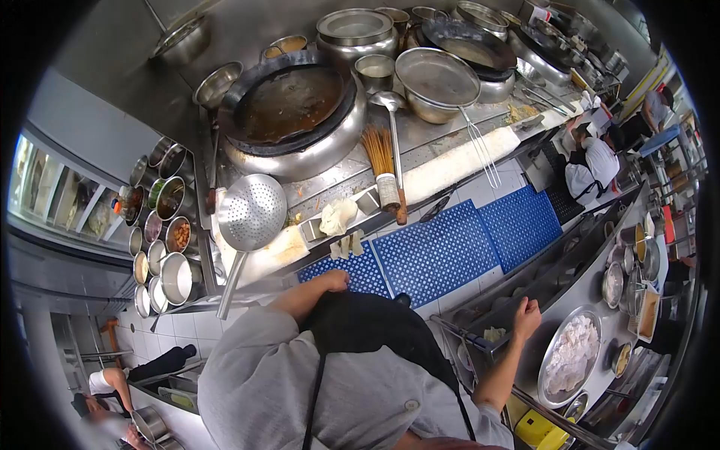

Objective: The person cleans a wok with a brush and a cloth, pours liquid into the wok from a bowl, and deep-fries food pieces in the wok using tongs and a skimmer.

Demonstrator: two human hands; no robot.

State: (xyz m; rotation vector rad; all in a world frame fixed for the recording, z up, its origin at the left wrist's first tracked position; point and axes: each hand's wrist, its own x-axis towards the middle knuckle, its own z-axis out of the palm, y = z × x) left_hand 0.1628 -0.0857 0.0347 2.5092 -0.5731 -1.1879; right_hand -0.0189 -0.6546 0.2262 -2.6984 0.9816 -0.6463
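My left hand (pixel 334 280) hovers just in front of the black apron (pixel 356 322), its fingers curled in and nothing visible in them. A crumpled pale cloth (pixel 339 216) lies on the stove's front edge beyond that hand, apart from it. Out to the side, my right hand (pixel 527 318) is closed in a loose fist, with no object showing. Close by it stands a large metal bowl (pixel 551 397) of white, floury pieces (pixel 574 352). To the left, a perforated strainer (pixel 253 211) rests on the stove edge, its handle pointing toward me.
A wok (pixel 289 101) of dark liquid sits on the range. Beside it lie a bamboo brush (pixel 381 161), a ladle (pixel 391 120) and a mesh sieve (pixel 439 77). Several ingredient pots (pixel 178 277) stand at left. Blue mats (pixel 435 244) cover the floor. Other people (pixel 596 165) work nearby.
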